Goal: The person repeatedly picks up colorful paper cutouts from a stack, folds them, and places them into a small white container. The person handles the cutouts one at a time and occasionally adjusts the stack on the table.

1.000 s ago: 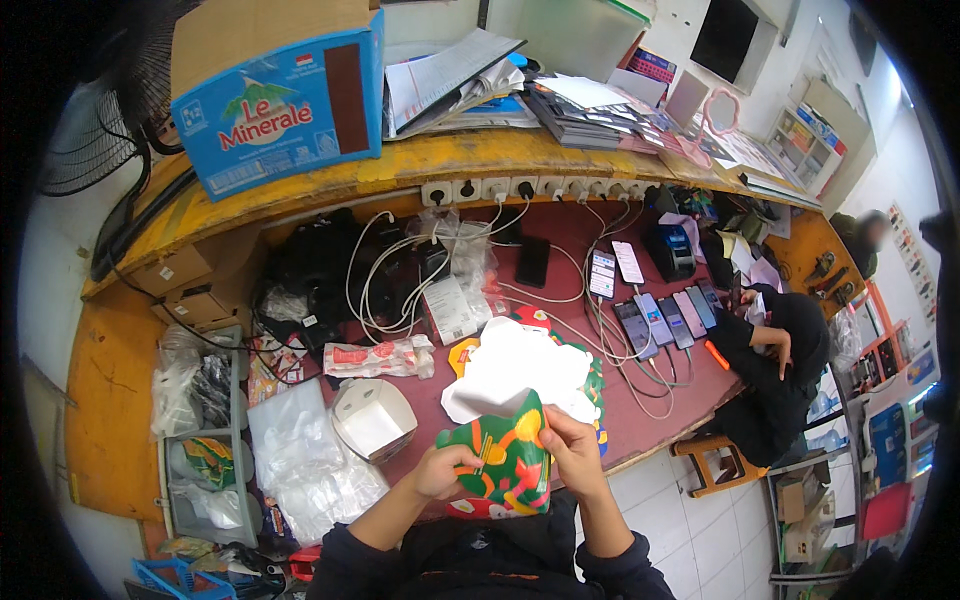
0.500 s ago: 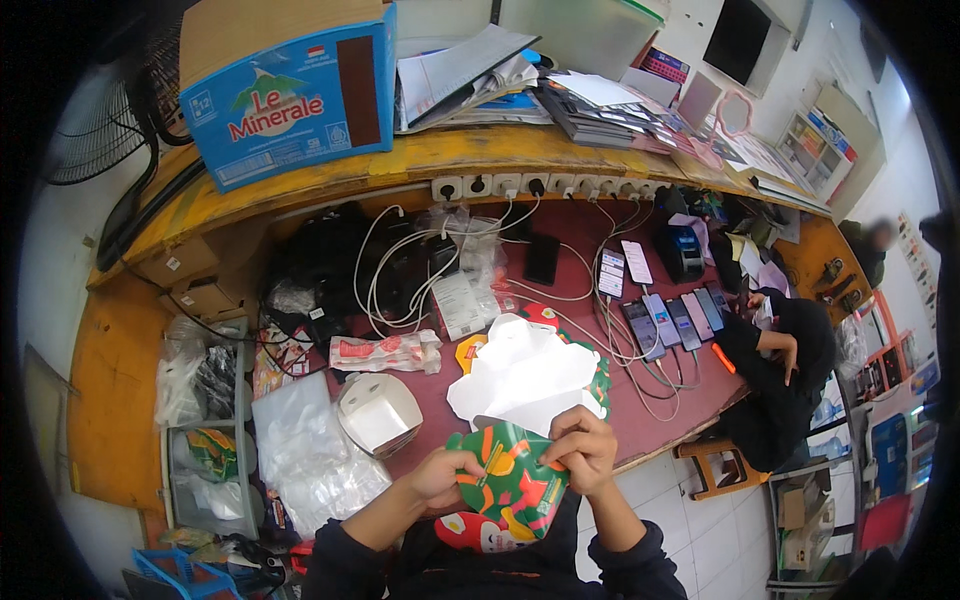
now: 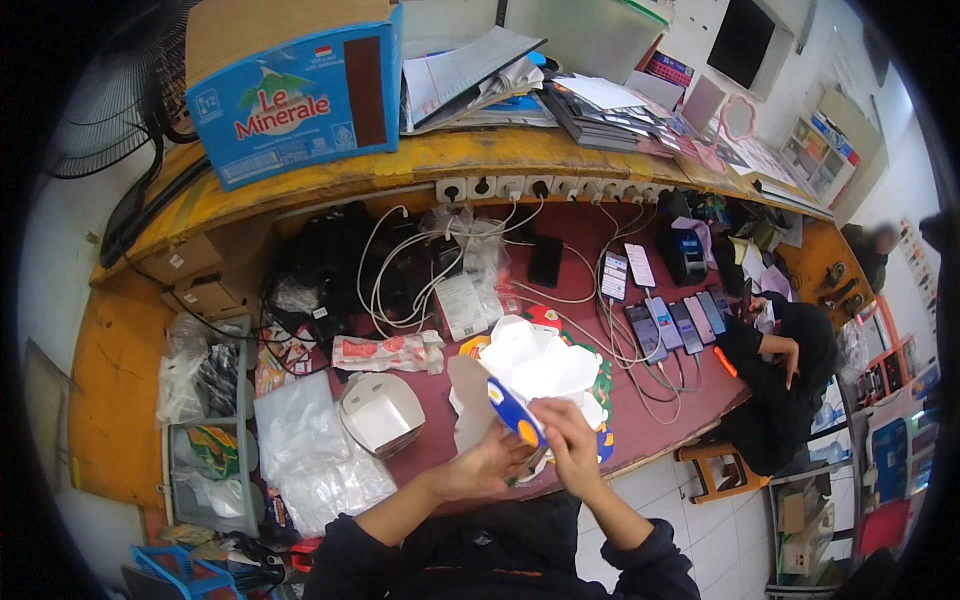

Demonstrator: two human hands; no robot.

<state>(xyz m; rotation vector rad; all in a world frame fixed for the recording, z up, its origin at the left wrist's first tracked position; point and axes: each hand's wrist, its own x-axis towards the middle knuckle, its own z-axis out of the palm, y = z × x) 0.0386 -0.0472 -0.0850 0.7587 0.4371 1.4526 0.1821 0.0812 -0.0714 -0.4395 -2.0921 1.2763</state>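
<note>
Over the near edge of the table I hold a partly folded paper food box, its blue side panel (image 3: 515, 412) standing up and its pale inner face turned left. My right hand (image 3: 570, 448) pinches the right edge of the box. Against its lower part my left hand (image 3: 478, 468) is curved, fingers partly hidden by the panel. Just beyond lies a stack of flat box blanks (image 3: 535, 355), white inside up, with coloured printed rims showing. To the left stands a folded white box (image 3: 382, 412), open at the top.
Clear plastic bags (image 3: 325, 450) lie left of the folded box, near grey bins (image 3: 205, 490). White cables (image 3: 385, 300) and several phones (image 3: 650, 330) cover the far right. A person in black (image 3: 790, 380) sits at the right. A shelf (image 3: 430, 160) bearing a blue carton (image 3: 295, 105) spans the back.
The box in my hands has turned and tilted up: its green patterned outside faced me before, now a blue panel and the pale inside show. My left hand has shifted its hold.
</note>
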